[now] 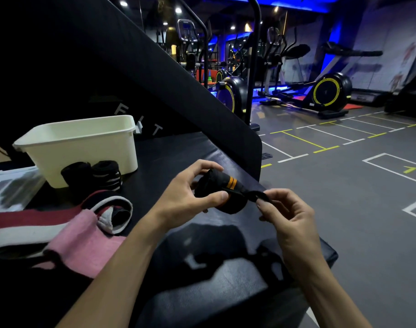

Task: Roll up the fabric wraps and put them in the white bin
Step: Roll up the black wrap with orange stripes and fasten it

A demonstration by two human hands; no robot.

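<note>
A black padded worktop (pixel 183 152) carried everything in the foreground, its upholstered surface glossy near the front edge. A tall black padded panel (pixel 136 74) rose at a slant behind the worktop, with faint pale lettering low on it. At the worktop's left edge lay a blurred stack of printed papers (pixel 12 183). Beyond the worktop's right side stretched a grey gym floor (pixel 358 190) marked with white and yellow lines. Farther behind the worktop stood an exercise bike with a yellow-rimmed wheel (pixel 228 95), and to its right an elliptical trainer with a yellow-ringed flywheel (pixel 328 92). Blue lighting (pixel 297 2) glowed along the ceiling above them.
</note>
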